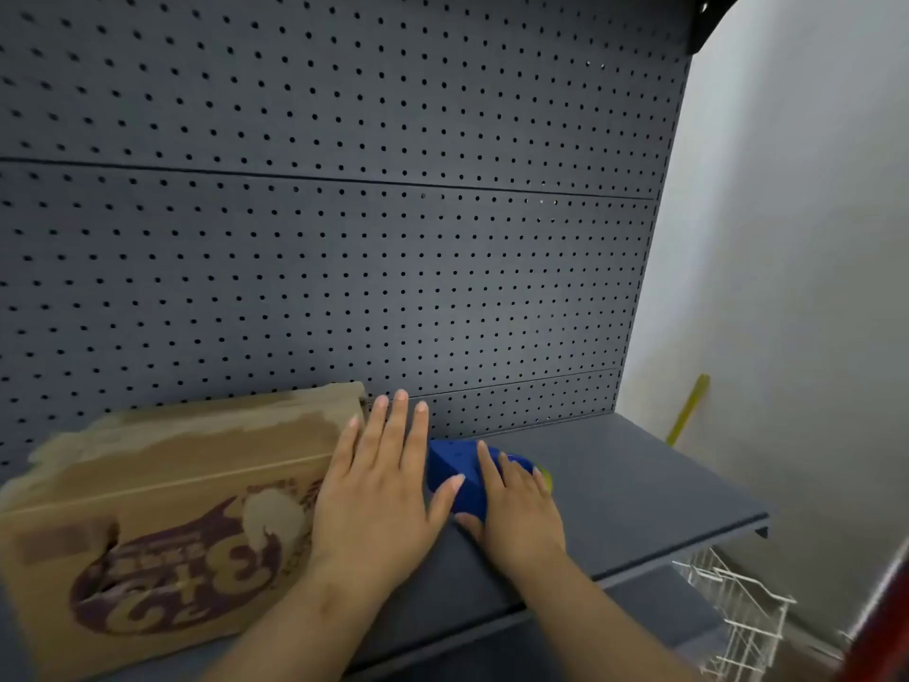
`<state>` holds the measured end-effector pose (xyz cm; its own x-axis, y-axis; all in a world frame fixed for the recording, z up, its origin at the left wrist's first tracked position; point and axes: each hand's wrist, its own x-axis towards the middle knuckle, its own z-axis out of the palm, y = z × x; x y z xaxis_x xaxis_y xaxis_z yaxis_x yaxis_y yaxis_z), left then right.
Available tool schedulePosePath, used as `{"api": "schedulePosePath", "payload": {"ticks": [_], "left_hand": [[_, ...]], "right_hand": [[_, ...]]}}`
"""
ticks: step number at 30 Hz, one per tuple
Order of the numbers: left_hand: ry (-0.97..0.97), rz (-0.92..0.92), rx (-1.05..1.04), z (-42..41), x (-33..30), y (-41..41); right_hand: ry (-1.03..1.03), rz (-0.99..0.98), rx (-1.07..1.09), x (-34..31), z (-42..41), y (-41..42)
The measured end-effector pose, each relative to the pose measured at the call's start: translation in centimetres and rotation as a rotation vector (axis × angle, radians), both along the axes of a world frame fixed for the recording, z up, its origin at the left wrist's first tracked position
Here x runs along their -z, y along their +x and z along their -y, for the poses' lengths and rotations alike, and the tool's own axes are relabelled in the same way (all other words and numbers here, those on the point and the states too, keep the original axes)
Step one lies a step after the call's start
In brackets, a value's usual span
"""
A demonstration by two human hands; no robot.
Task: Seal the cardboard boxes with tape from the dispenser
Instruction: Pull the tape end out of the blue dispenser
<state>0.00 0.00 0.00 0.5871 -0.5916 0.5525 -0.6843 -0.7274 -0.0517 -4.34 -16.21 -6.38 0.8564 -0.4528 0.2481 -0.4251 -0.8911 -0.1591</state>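
A dark pegboard [344, 238] backs a grey shelf [639, 484]; a white wire basket [738, 607] sits lower right.

Your left hand [378, 489] covers the right end of the cardboard box [162, 524]; box print is blurred, unreadable. Your right hand [516, 514] hides much of the blue tape dispenser [450, 472], tape roll not discernible. Right of that hand, the white wire rack [738, 612] is cut off by the bottom edge.

A shop or stockroom: grey pegboard [344, 238] shelving (retail-style) and a wire basket [738, 612].
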Motion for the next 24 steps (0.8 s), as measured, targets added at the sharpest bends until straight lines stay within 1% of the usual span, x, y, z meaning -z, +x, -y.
{"api": "schedulePosePath", "payload": {"ticks": [2,5,8,11,14,16,20,24], "left_hand": [[-0.004,-0.015,0.000,0.3,-0.5,0.1],[-0.010,0.004,-0.009,0.8,-0.5,0.3],[-0.011,0.005,-0.018,1.0,-1.0,0.4],[-0.008,-0.002,-0.040,0.8,-1.8,0.7],[-0.026,0.030,-0.059,0.4,-2.9,1.5],[-0.049,0.046,-0.083,0.0,-4.1,2.2],[-0.065,0.034,-0.093,-1.1,-7.2,3.0],[-0.081,0.021,-0.073,-1.7,-9.8,3.9]], "right_hand": [[0.007,-0.001,-0.003,-0.1,0.5,0.4],[-0.043,0.008,-0.016,-0.3,1.2,1.0],[0.006,0.043,-0.037,-0.2,1.7,1.2],[0.177,0.077,-0.074,-0.8,2.8,1.1],[0.382,0.148,-0.162,-2.4,4.1,0.3],[0.425,0.208,-0.234,-4.1,4.7,-0.3],[0.467,0.416,-0.336,-9.8,5.4,-1.3],[0.390,0.470,-0.427,-16.0,5.7,-2.5]]}}
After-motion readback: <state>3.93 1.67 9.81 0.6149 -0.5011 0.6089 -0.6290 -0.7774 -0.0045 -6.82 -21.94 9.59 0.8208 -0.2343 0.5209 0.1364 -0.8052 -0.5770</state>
